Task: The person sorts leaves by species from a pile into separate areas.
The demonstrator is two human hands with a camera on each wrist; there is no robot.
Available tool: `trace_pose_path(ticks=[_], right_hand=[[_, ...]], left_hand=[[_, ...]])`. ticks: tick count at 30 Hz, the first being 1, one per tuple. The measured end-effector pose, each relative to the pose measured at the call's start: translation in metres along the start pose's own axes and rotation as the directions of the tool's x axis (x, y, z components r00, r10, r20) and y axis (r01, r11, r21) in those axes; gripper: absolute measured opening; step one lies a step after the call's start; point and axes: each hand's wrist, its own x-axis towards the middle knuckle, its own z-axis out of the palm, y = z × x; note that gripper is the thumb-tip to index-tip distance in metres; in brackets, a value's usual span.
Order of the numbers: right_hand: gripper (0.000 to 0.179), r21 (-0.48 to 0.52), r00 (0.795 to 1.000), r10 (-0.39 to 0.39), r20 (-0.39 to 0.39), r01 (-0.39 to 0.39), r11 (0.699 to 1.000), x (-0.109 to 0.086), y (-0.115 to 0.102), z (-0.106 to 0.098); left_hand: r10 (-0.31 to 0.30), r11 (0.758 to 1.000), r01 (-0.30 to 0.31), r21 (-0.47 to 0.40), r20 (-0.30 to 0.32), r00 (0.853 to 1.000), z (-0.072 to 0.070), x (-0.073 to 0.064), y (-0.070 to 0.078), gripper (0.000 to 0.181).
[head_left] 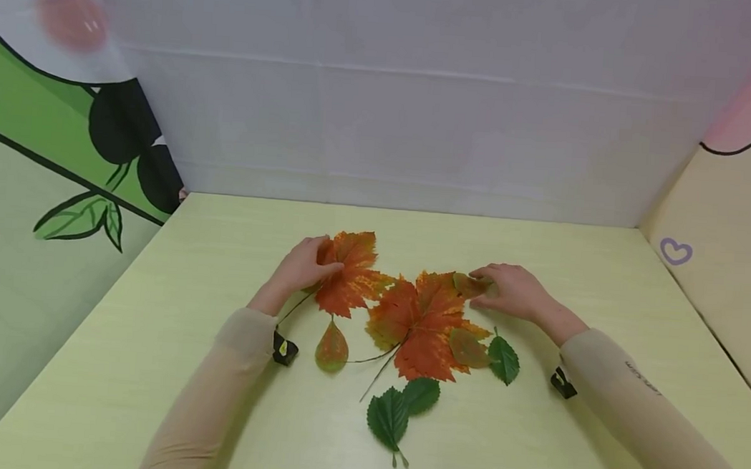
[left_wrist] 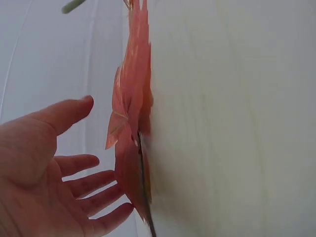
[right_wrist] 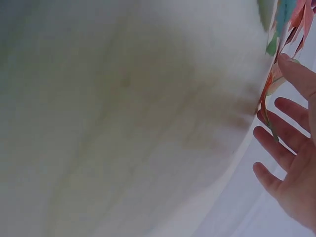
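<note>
A maple-like orange leaf (head_left: 350, 272) with a thin stem lies at the left of a cluster. My left hand (head_left: 302, 266) is at its left edge, and in the left wrist view the fingertips (left_wrist: 126, 210) meet the leaf while the thumb stands apart. A larger orange leaf (head_left: 424, 323) lies to its right. Over that leaf's upper right edge is a small brownish-green leaf (head_left: 469, 285). My right hand (head_left: 510, 289) reaches this small leaf with loosely spread fingers; in the right wrist view the fingers (right_wrist: 279, 123) overlap its stem.
Another small leaf (head_left: 470, 348) lies on the large one's lower right, and a teardrop-shaped leaf (head_left: 332, 348) sits left of its stem. Green leaves (head_left: 388, 416) lie at the front, with one green leaf (head_left: 503, 358) at the right. A pale wall (head_left: 407, 136) stands behind the table (head_left: 150, 335).
</note>
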Motion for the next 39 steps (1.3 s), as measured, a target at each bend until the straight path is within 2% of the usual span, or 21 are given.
trace_pose_path(ticks=[5, 9, 13, 17, 27, 39], right_hand=[[0.053, -0.002, 1.0, 0.005, 0.025, -0.005, 1.0, 0.002, -0.001, 0.0], [0.049, 0.011, 1.0, 0.002, 0.022, -0.003, 1.0, 0.004, -0.002, -0.001], [0.044, 0.017, 1.0, -0.005, 0.02, 0.005, 1.0, 0.005, -0.003, -0.002], [0.04, 0.001, 1.0, -0.016, 0.011, 0.016, 1.0, 0.006, -0.004, -0.002], [0.029, -0.083, 0.999, -0.037, -0.029, 0.034, 0.996, 0.008, -0.002, 0.002], [0.027, -0.127, 0.999, -0.04, -0.037, 0.035, 0.991, 0.009, -0.009, -0.001]], left_hand=[[-0.055, 0.998, 0.055, 0.013, -0.01, 0.998, 0.002, 0.0, 0.005, 0.07], [-0.087, 0.995, 0.086, 0.049, 0.03, 0.996, -0.001, -0.002, 0.011, 0.072], [-0.084, 0.991, 0.075, 0.112, 0.08, 0.993, -0.001, -0.004, 0.012, 0.075], [-0.065, 0.99, 0.054, 0.129, 0.084, 0.994, 0.0, -0.003, 0.011, 0.074], [-0.053, 0.999, 0.053, 0.008, 0.072, 0.996, 0.003, -0.002, 0.007, 0.072], [-0.052, 0.992, 0.056, -0.113, 0.042, 0.998, 0.008, -0.007, 0.002, 0.066]])
